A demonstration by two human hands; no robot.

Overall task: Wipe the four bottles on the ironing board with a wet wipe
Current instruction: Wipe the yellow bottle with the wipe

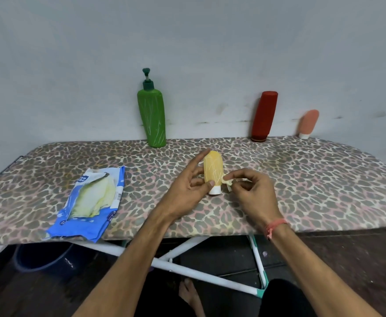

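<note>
Nearest the camera, the yellow bottle [212, 171] is held cap-down over the ironing board [302, 179] by the left hand [188, 191], thumb and fingers curled around it. A wet wipe pack [91, 200] lies open at the far left. The green pump bottle [152, 117] stands behind. A small wet wipe [227, 183] is pinched against the yellow bottle by the right hand [251, 191]. The red bottle [264, 116] and pink bottle [308, 123] lean on the wall at right.

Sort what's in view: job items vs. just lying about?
Job:
yellow bottle, held by left hand
wipe, pinched by right hand
green bottle
red bottle
pink bottle
wipes pack
ironing board

Lying about:
bucket under the board
</note>
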